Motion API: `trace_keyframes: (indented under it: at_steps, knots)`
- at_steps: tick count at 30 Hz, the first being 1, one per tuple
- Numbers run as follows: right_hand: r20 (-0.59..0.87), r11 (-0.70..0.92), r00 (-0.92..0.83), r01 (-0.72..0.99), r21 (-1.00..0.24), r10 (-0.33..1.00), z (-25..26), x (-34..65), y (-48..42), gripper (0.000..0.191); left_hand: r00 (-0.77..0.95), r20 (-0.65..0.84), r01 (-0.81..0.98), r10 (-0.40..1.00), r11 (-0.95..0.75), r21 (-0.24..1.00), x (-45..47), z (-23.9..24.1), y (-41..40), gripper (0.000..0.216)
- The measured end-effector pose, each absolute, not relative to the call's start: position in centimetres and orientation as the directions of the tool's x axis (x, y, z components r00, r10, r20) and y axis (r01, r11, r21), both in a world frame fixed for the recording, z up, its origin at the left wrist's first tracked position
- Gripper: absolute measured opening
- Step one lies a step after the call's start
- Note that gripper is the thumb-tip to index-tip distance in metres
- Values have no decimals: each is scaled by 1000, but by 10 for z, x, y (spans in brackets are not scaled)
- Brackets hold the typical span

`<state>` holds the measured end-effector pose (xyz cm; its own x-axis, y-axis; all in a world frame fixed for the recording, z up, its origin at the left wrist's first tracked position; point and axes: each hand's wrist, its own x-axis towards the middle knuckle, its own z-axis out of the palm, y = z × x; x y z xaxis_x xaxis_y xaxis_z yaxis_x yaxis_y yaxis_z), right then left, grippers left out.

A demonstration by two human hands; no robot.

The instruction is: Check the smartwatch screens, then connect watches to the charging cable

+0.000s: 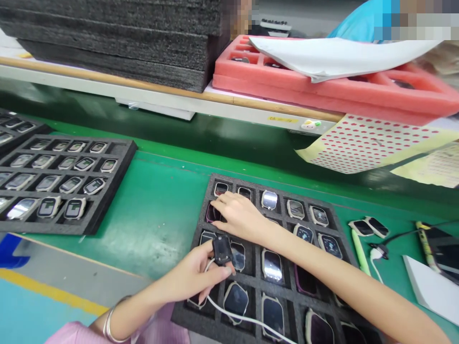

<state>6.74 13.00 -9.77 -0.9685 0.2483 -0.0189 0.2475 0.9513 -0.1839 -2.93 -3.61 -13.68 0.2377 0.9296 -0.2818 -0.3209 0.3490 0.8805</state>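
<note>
My left hand [201, 274] grips a small black charger block [222, 249] between thumb and fingers. Its white cable [247, 317] runs down over the foam tray. Above it, my right hand [240, 215] reaches into a compartment in the left column, thumb and fingers at the edges of a purple-framed smartwatch [212, 213]; the hand covers part of that watch. Underneath both hands lies the dark grey foam tray [204, 229], its compartments holding several strapless smartwatches, such as one with a bright screen [271, 265]. My right forearm hides some compartments.
Another foam tray of watches [131, 155] lies at left on the green bench. Two loose watches [369, 227], a light-green pen-like stick [360, 253] and a white box [430, 289] are at right. A shelf holds stacked black foam [118, 43] and a red foam tray [279, 91].
</note>
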Motion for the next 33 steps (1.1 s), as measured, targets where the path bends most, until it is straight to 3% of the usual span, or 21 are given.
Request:
trace_keyframes:
  at_steps: [3, 5, 7, 14, 25, 27, 30, 33]
  knots:
    - [54, 893, -957, 243, -378, 284, -84, 87, 138, 39, 261, -272, -372, 926, 356, 857, -33, -137, -33, 30]
    - [105, 826, -959, 169, -538, 265, -73, 101, 134, 38, 260, -282, -394, 923, 368, 842, -34, -137, -31, 34]
    - [69, 805, -979, 117, -581, 192, -67, 112, 122, 33, 258, -296, -395, 919, 380, 836, -34, -138, -30, 39]
    - [116, 920, -983, 90, -381, 145, -83, 119, 86, 28, 72, -303, -329, 950, 310, 892, -21, -135, -34, 42]
    - [302, 963, -932, 128, -239, 199, -80, 150, 52, 31, -31, -303, -307, 953, 279, 910, -17, -128, -38, 38]
    - [266, 957, -939, 151, -248, 217, -83, 169, 33, 31, -30, -306, -316, 952, 281, 906, -19, -128, -38, 37]
    - [187, 982, -975, 91, -165, 121, -102, 195, 12, 38, -23, -312, -309, 950, 290, 906, -21, -128, -37, 34]
    - [157, 967, -958, 220, -131, 240, -124, 209, 5, 49, -14, -307, -307, 952, 288, 907, -22, -126, -35, 32]
